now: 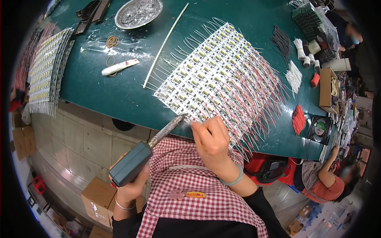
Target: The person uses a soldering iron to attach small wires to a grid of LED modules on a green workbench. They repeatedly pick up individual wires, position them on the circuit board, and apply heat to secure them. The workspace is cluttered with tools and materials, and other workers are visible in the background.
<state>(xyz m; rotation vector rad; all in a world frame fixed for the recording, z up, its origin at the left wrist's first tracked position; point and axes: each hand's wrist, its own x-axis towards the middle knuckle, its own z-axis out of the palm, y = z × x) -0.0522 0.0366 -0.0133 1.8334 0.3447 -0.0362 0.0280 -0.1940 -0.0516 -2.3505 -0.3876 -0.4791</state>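
My left hand (pixel 133 189) is shut on the dark green handle of a soldering iron (pixel 137 158). Its metal tip reaches up to the near edge of a wide array of white LED strips (pixel 214 75) fitted with red and white wires, lying on the green table (pixel 119 91). My right hand (pixel 212 139) rests at that same edge, right beside the iron's tip, with its fingers pinched on a thin wire there. A red-and-white checked apron (pixel 190 186) covers my lap below both hands.
A metal dish (pixel 138 12), rubber bands (pixel 112 41), a white tube (pixel 119 67) and a thin white rod (pixel 164 43) lie at the back left. More LED strips (pixel 45 67) are stacked far left. Wire bundles (pixel 298 119), a small fan (pixel 319 129) and boxes sit right. Another person (pixel 325 180) sits lower right.
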